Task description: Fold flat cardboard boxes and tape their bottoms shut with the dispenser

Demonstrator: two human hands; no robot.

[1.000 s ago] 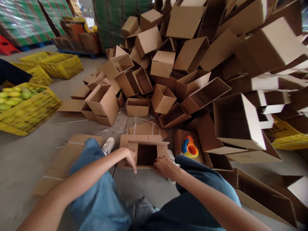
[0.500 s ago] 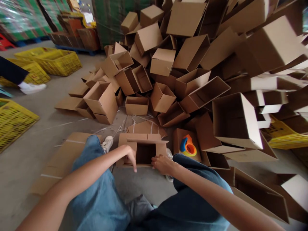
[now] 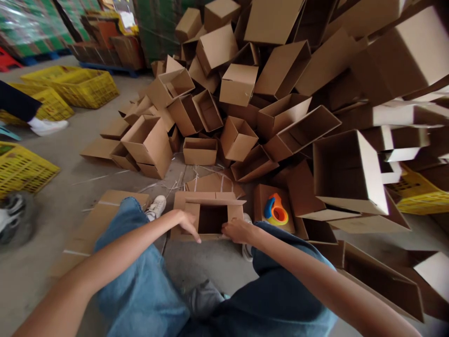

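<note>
An open brown cardboard box [image 3: 207,216] stands on the floor in front of my knees, its flaps spread and its dark inside showing. My left hand [image 3: 187,222] grips the box's left wall, fingers hooked over the rim. My right hand [image 3: 237,230] holds its near right edge. To the right, an orange and blue plastic object [image 3: 275,210], possibly a tape dispenser, lies on cardboard [image 3: 261,199], apart from both hands.
A tall heap of cardboard boxes [image 3: 280,79] rises ahead and right. Yellow plastic crates [image 3: 84,86] stand at left, near a co-worker's leg and white shoe [image 3: 47,126]. A flattened cardboard sheet [image 3: 101,229] lies left of my legs. Wrapped pallets stand behind.
The view has swung so the fruit crate at left slid out of sight. A co-worker's leg and a blurred shoe came in at left. My hands stay on the box.
</note>
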